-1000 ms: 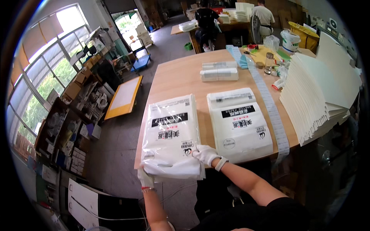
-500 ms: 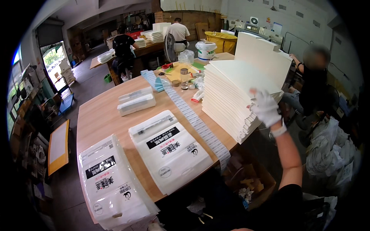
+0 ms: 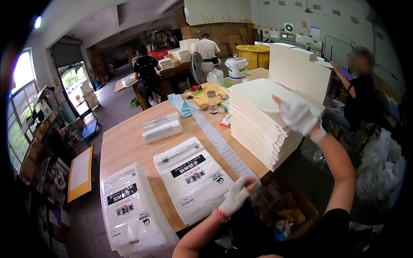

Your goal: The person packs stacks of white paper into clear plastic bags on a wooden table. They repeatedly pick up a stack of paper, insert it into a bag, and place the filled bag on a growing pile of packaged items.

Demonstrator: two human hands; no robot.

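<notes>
My right hand (image 3: pixel 297 116), in a white glove, is raised over the tall stack of white paper sheets (image 3: pixel 258 129) at the table's right edge. Its fingers close on the top sheet (image 3: pixel 258 92), with the thumb sticking up. My left hand (image 3: pixel 234 198), also gloved, is at the table's front edge, its fingertips on the near end of a long strip of labels (image 3: pixel 217 139). Whether it grips the strip is unclear. Just left of that hand lies a white printed bag (image 3: pixel 191 178). A second, fuller bag (image 3: pixel 129 210) lies at the front left corner.
The wooden table (image 3: pixel 129 144) also bears two clear-wrapped packs (image 3: pixel 161 129), a jar and small items at the far end. A person sits close on the right (image 3: pixel 359 86). Two people work at far tables. A cardboard box (image 3: pixel 284 210) stands under the table edge. Shelves line the left wall.
My head has turned right from the bags toward the paper stack. My right hand moved from the bag to the stack and now grips the top sheet. My left hand has come up to the label strip's near end.
</notes>
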